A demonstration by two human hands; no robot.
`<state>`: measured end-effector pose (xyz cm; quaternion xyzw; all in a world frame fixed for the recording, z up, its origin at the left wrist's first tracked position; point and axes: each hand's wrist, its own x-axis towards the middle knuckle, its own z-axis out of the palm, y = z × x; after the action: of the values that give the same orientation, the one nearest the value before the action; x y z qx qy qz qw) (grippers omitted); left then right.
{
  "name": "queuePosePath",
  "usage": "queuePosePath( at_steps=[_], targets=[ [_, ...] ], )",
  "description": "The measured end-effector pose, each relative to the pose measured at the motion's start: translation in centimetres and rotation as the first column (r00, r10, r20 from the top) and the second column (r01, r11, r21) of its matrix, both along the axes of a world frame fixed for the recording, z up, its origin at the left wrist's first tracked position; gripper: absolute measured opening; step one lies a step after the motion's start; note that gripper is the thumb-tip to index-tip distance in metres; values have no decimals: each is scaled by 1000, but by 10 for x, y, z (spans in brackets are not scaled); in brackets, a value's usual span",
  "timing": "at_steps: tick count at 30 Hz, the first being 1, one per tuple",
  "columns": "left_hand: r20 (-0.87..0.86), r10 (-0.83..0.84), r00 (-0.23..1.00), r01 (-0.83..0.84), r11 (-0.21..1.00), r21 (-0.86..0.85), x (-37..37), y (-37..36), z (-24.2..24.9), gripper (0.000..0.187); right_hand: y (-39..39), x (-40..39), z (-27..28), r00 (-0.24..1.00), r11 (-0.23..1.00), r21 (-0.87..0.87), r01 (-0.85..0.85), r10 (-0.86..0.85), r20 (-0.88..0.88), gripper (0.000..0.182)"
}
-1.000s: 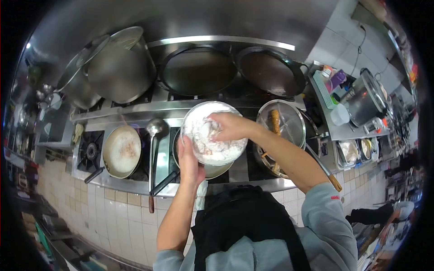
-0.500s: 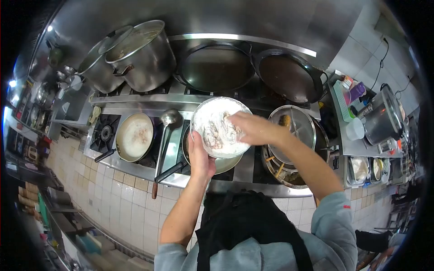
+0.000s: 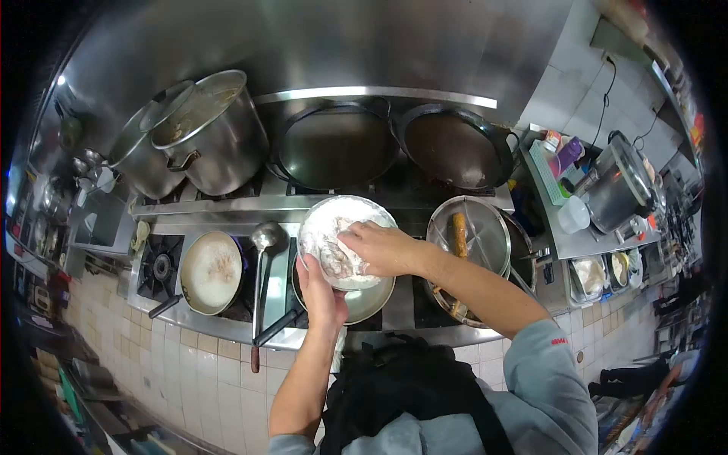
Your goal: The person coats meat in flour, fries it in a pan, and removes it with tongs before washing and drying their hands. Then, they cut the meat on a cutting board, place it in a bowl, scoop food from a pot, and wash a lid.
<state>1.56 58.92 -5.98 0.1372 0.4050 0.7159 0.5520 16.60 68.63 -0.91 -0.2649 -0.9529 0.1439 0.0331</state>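
Note:
A round bowl (image 3: 315, 227) of white powder with coated pieces in it is held above a pan (image 3: 371, 302) on the stove. My left hand (image 3: 321, 294) grips the bowl's near left rim, thumb on the edge and the other fingers underneath. Inside the bowl lies my right hand (image 3: 379, 249), its fingers on the powdered pieces; the fingertips are partly hidden. Left of the bowl, a ladle (image 3: 266, 236) rests on the stove beside a pan (image 3: 211, 273) with whitish contents. On the right, a round strainer (image 3: 481, 235) bears a brown, stick-like item (image 3: 459, 234).
Two large pots (image 3: 216, 136) stand at the back left. Two dark woks (image 3: 337, 148) sit on the rear burners. The right counter (image 3: 557, 239) holds a green basket (image 3: 547, 173) and a steel pot (image 3: 618, 189). Another person (image 3: 633, 379) is at the far lower right.
The view has shifted, and the scene sits lower and further left. My right hand has moved deeper over the pieces in the bowl. My left hand still holds the rim.

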Motion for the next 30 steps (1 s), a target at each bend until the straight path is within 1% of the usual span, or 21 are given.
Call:
queuePosePath(
  at_steps=[1, 3, 4, 5, 7, 9, 10, 12, 13, 14, 17, 19, 20, 21, 23, 24, 26, 27, 29, 30],
  targets=[
    [1, -2, 1000, 2, 1000, 7, -2, 1, 2, 51, 5, -2, -2, 1000, 1000, 7, 2, -2, 1, 68],
    [-5, -54, 999, 54, 998, 25, -2, 3, 8, 51, 14, -5, 5, 995, 998, 62, 22, -15, -101, 66],
    [9, -60, 998, 60, 998, 6, -1, 2, 13, 50, 16, -5, 10, 990, 996, 2, 88, -88, -109, 59],
    [11, -54, 998, 54, 998, 12, -2, 6, 13, 50, 25, -6, 10, 991, 997, 8, 82, -81, -107, 59],
    [50, -83, 995, 79, 994, 81, -8, 10, 7, 50, 39, -3, 1, 943, 987, -47, 152, -159, -291, 50],
    [78, -92, 993, 88, 995, 53, -10, 14, 3, 50, 54, 3, 14, 893, 985, -101, 140, -170, -418, 43],
    [79, -95, 992, 91, 994, 57, -10, 16, 5, 50, 58, 5, 23, 867, 984, -152, 96, -158, -473, 42],
    [81, -93, 992, 88, 994, 69, -7, 19, 11, 50, 58, 5, 44, 862, 965, -230, 128, -223, -456, 37],
    [108, -95, 990, 88, 993, 73, -5, 20, 14, 50, 57, 5, 51, 855, 956, -262, 134, -245, -458, 35],
    [136, -97, 986, 88, 994, 72, -4, 20, 16, 49, 56, 5, 56, 857, 957, -263, 126, -238, -458, 35],
    [109, -91, 990, 87, 995, 38, -5, 22, 12, 49, 56, 5, 70, 861, 966, -237, 103, -206, -466, 33],
    [92, -88, 992, 86, 996, 20, -5, 23, 9, 49, 54, 4, 81, 817, 964, -224, 140, -241, -525, 32],
    [94, -90, 991, 89, 996, 13, -4, 23, 12, 49, 55, 3, 81, 806, 972, -188, 144, -225, -548, 31],
    [97, -94, 991, 94, 996, 4, -3, 22, 15, 49, 57, 3, 79, 807, 972, -191, 139, -223, -547, 31],
    [101, -112, 989, 112, 994, 3, -4, 21, 18, 49, 62, 2, 77, 813, 995, 10, 99, -75, -577, 30],
    [104, -133, 986, 133, 991, 7, -4, 20, 18, 49, 62, 2, 82, 813, 995, 7, 97, -75, -577, 30],
    [91, -122, 988, 123, 992, -5, -5, 23, 6, 49, 59, 4, 101, 756, 993, -27, 117, -106, -646, 29],
    [78, -115, 990, 117, 993, -14, -4, 24, 2, 48, 57, 4, 111, 756, 993, -31, 114, -107, -646, 29],
    [78, -109, 991, 112, 993, -47, -2, 23, 0, 49, 55, 5, 133, 763, 984, -86, 154, -173, -622, 28],
    [77, -107, 991, 113, 991, -77, -1, 24, -1, 49, 56, 5, 139, 781, 989, 16, 147, -106, -616, 28]
  ],
)
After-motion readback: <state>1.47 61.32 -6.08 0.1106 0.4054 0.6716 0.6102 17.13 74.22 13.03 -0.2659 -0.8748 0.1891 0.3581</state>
